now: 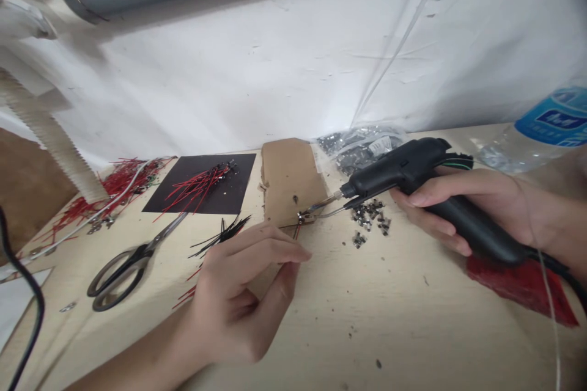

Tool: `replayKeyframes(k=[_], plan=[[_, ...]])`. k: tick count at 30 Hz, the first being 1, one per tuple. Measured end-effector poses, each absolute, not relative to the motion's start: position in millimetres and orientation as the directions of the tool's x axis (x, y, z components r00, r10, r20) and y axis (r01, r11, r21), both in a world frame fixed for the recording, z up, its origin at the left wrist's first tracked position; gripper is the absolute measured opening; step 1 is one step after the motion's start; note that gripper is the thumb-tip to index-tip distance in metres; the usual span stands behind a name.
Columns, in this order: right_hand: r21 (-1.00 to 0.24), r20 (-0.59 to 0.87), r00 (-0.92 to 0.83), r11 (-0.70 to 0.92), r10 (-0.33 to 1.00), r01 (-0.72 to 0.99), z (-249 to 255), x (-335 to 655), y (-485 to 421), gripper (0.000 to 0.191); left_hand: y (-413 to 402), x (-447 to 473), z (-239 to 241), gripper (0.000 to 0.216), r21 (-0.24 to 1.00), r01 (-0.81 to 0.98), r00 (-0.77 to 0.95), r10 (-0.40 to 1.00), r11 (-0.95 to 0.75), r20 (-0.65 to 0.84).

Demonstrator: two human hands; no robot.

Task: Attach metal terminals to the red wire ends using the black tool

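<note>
In my right hand [504,211] is a black soldering gun [389,168], the fingers wrapped round its handle. Its metal tip and a thin curved tube meet at a small metal connector [306,219] on the near edge of a piece of brown cardboard [291,174]. My left hand [243,287] is closed in a pinch just in front of the connector. A short red wire [297,232] runs from these fingertips up to the connector. Under and beside this hand lie black wires [224,233] and more red wires [186,297].
Black-handled scissors [131,269] lie at the left, by a dark sheet [229,192] bearing red wires. Farther left is a heap of red wires [131,177]. Small metal parts [369,214], a clear bag [367,143], a bottle [509,146] and a red packet [523,287] are at the right.
</note>
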State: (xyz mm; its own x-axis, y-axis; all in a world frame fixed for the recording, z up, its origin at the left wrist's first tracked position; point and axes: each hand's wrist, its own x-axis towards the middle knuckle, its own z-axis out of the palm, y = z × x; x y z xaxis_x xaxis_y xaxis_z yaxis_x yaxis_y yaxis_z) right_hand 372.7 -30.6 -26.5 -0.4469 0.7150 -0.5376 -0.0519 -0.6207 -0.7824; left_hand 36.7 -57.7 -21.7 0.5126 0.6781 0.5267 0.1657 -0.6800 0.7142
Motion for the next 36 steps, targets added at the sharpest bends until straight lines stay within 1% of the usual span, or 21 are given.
replayKeyframes(k=[5, 9, 13, 16, 19, 23, 28, 31, 36], plan=[[-0.766, -0.544, -0.465, -0.640, 0.699, -0.066, -30.0, 376.5, -30.0, 0.016, -58.7, 35.3, -23.4, 0.031, 0.738, 0.141, 0.517, 0.685, -0.660, 0.514], [-0.790, -0.518, -0.469, -0.611, 0.715, -0.059, -30.5, 376.6, -30.1, 0.018, -58.6, 33.2, -23.0, 0.035, 0.747, 0.147, 0.506, 0.699, -0.648, 0.506], [-0.783, -0.534, -0.463, -0.621, 0.707, -0.046, -28.2, 373.7, -29.6, 0.021, -58.2, 30.8, -23.0, 0.039, 0.761, 0.151, 0.498, 0.714, -0.631, 0.492], [-0.783, -0.540, -0.451, -0.621, 0.710, -0.041, -26.8, 372.1, -29.6, 0.022, -58.1, 29.7, -24.6, 0.039, 0.769, 0.149, 0.476, 0.727, -0.622, 0.495], [-0.789, -0.529, -0.456, -0.612, 0.716, -0.046, -27.4, 372.8, -30.1, 0.022, -57.1, 28.5, -26.0, 0.040, 0.754, 0.187, 0.442, 0.739, -0.630, 0.508], [-0.788, -0.517, -0.473, -0.612, 0.713, -0.060, -30.1, 376.1, -30.8, 0.021, -51.8, 27.2, -24.9, 0.032, 0.747, 0.301, 0.361, 0.795, -0.594, 0.487], [-0.763, -0.546, -0.464, -0.643, 0.698, -0.068, -30.0, 376.4, -31.1, 0.018, -42.2, 25.1, -21.7, 0.017, 0.771, 0.372, 0.252, 0.855, -0.518, 0.453], [-0.754, -0.558, -0.464, -0.654, 0.688, -0.062, -28.0, 375.0, -31.2, 0.020, -39.0, 24.3, -21.6, 0.017, 0.774, 0.400, 0.239, 0.871, -0.492, 0.430], [-0.760, -0.550, -0.468, -0.647, 0.692, -0.063, -28.2, 375.6, -31.0, 0.020, -38.5, 25.5, -25.4, 0.018, 0.764, 0.404, 0.240, 0.864, -0.503, 0.443]])
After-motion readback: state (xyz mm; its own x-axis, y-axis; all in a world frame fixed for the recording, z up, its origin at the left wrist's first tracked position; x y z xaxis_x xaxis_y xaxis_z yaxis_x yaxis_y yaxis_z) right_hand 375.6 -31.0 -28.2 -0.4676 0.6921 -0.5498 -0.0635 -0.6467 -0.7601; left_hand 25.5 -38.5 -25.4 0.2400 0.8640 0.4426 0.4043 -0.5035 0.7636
